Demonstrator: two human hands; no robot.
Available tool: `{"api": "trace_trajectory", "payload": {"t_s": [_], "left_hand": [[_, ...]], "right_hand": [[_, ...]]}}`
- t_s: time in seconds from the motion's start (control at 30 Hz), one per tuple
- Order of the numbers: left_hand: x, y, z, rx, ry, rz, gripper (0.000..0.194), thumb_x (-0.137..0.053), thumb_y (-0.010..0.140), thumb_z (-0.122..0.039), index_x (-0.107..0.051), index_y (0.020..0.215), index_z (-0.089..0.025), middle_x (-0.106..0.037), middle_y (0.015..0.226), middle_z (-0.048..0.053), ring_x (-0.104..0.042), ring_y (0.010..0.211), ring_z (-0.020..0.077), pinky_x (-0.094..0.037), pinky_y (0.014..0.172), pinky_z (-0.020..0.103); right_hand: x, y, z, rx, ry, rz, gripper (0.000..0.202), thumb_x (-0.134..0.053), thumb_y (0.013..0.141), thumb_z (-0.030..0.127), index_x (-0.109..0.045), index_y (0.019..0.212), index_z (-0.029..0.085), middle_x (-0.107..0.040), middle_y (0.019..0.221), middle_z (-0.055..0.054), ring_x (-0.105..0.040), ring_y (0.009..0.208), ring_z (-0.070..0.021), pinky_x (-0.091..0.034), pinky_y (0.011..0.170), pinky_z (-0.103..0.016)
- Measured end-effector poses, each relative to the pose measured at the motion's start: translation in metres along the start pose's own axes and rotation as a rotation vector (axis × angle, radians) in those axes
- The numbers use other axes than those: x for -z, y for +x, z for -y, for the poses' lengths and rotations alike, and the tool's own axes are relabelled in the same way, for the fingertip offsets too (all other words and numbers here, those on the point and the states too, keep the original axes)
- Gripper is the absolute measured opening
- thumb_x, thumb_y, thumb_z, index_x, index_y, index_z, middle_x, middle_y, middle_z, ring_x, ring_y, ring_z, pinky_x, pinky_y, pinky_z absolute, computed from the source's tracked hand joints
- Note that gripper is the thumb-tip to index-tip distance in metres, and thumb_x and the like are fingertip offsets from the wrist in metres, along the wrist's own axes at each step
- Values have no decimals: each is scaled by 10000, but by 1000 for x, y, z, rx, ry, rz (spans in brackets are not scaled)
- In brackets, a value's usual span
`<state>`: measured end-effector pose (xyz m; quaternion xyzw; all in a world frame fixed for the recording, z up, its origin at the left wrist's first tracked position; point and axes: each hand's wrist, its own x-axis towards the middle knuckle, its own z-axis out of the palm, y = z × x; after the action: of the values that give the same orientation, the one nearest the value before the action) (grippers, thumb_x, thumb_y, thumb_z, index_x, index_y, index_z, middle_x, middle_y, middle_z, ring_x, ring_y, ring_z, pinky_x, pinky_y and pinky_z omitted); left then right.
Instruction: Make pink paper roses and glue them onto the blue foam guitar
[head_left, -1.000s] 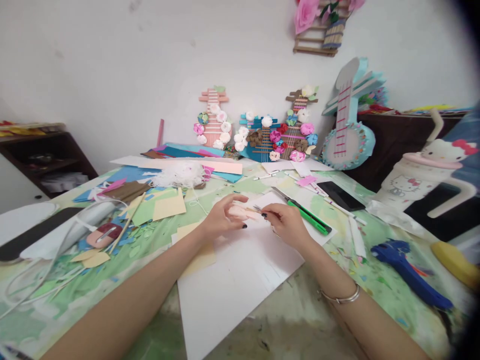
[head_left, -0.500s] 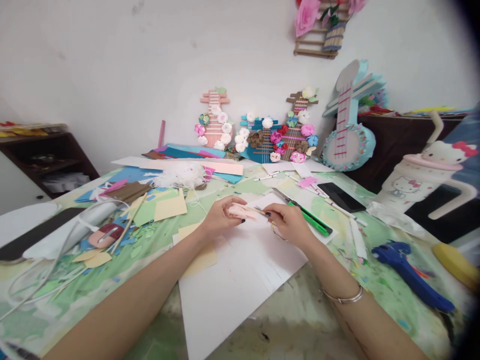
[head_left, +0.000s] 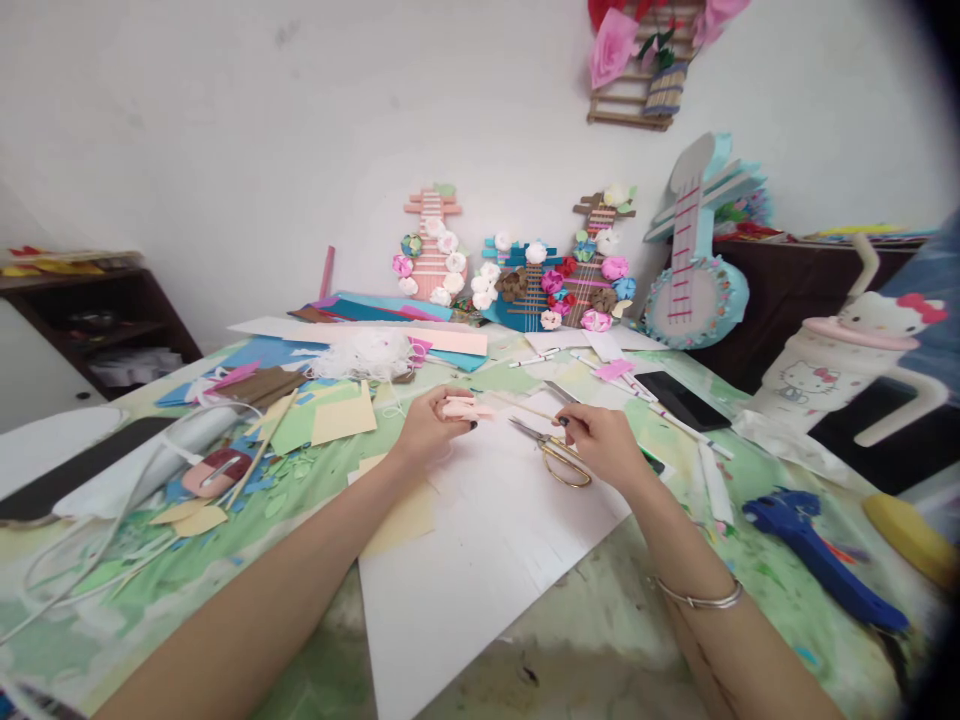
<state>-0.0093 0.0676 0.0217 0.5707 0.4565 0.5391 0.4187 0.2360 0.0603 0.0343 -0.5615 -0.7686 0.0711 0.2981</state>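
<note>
My left hand (head_left: 431, 425) is closed around a small folded piece of pale pink paper (head_left: 466, 408), its layered end poking out to the right. Between thumb and fingers of my right hand (head_left: 600, 440) is a thin light-coloured stick (head_left: 529, 408), pointing left toward the pink paper. Whether the stick's tip touches the paper I cannot tell. Gold-handled scissors (head_left: 556, 452) are just left of and below my right hand, over a large white sheet (head_left: 487, 560). A green utility knife (head_left: 652, 460) is mostly hidden behind that hand.
Paper scraps (head_left: 300, 455), a bundle of white string (head_left: 360, 357) and a white cable surround the left side. To the right are a phone (head_left: 682, 400), a blue glue gun (head_left: 825, 560) and a cup with a straw (head_left: 840, 370). Flower-trimmed instrument models (head_left: 431, 260) stand along the wall.
My right hand has moved right, away from the pink paper, and the scissors now show clearly below it. The stick now spans the gap. My left hand has shifted slightly left.
</note>
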Motion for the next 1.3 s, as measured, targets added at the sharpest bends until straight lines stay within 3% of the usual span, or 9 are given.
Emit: {"api": "trace_trajectory", "payload": {"t_s": [0.1, 0.17, 0.33, 0.53, 0.7, 0.83, 0.93, 1.03, 1.3], "left_hand": [[-1, -1, 0, 76, -126, 3, 470, -756, 478, -150, -602, 921, -123, -667, 780, 23, -610, 669, 129, -461, 640, 244], [-5, -5, 0, 138, -198, 54, 529, -770, 468, -144, -584, 963, -127, -668, 798, 25, -612, 654, 118, -468, 616, 230], [-18, -17, 0, 208, -218, 216, 546, -803, 490, -182, -573, 983, -141, -648, 792, 15, -597, 611, 100, -501, 595, 240], [-25, -24, -1, 197, -254, 292, 522, -818, 492, -185, -592, 962, -147, -653, 821, 36, -614, 658, 131, -536, 609, 274], [-22, -28, -7, 217, -358, 433, 470, -766, 625, -314, -581, 1029, -159, -640, 961, 82, -624, 773, 168, -550, 671, 325], [-20, -28, -9, 189, -313, 502, 398, -686, 719, -385, -599, 1037, -163, -647, 985, 111, -631, 842, 203, -526, 703, 325], [-21, -27, -8, 112, -240, 515, 372, -698, 707, -384, -627, 973, -133, -665, 923, 113, -622, 770, 179, -499, 676, 291], [-22, -27, -7, 84, -181, 516, 355, -691, 703, -406, -637, 911, -123, -674, 843, 94, -594, 663, 148, -467, 615, 267], [-18, -23, 1, 127, -261, 462, 254, -687, 641, -245, -606, 859, -143, -679, 818, 75, -633, 762, 208, -475, 683, 315]], "right_hand": [[-4, 0, 1, -67, 72, -75, 199, -515, 771, 311, -666, 753, 182, -574, 545, 6, -503, 524, -130, -320, 537, -237], [-10, -1, 7, -101, 240, -73, 220, -587, 722, 355, -656, 838, 180, -554, 567, 21, -488, 517, -116, -316, 516, -225], [-27, -8, 27, -126, 710, 82, 339, -595, 730, 467, -569, 917, 185, -528, 604, 34, -478, 522, -104, -310, 470, -206], [-31, -11, 37, -132, 890, 109, 195, -594, 707, 307, -485, 820, 191, -548, 682, 43, -342, 450, -40, -244, 424, -180], [-26, -12, 44, -214, 1041, 167, 224, -581, 628, 226, -462, 816, 192, -555, 647, 63, -302, 395, -21, -206, 398, -178], [-25, -13, 48, -272, 1109, 189, 253, -584, 596, 212, -411, 780, 212, -511, 534, 99, -277, 355, -24, -161, 373, -173], [-26, -13, 49, -277, 1127, 203, 271, -600, 590, 209, -387, 757, 220, -504, 518, 104, -286, 357, -29, -155, 372, -167], [-27, -13, 48, -221, 1092, 239, 183, -589, 618, 218, -452, 738, 199, -504, 545, 83, -302, 384, -30, -186, 389, -172], [-29, -13, 43, -118, 996, 254, 103, -540, 677, 211, -607, 741, 166, -379, 496, 80, -275, 426, -45, -213, 425, -189]]}}
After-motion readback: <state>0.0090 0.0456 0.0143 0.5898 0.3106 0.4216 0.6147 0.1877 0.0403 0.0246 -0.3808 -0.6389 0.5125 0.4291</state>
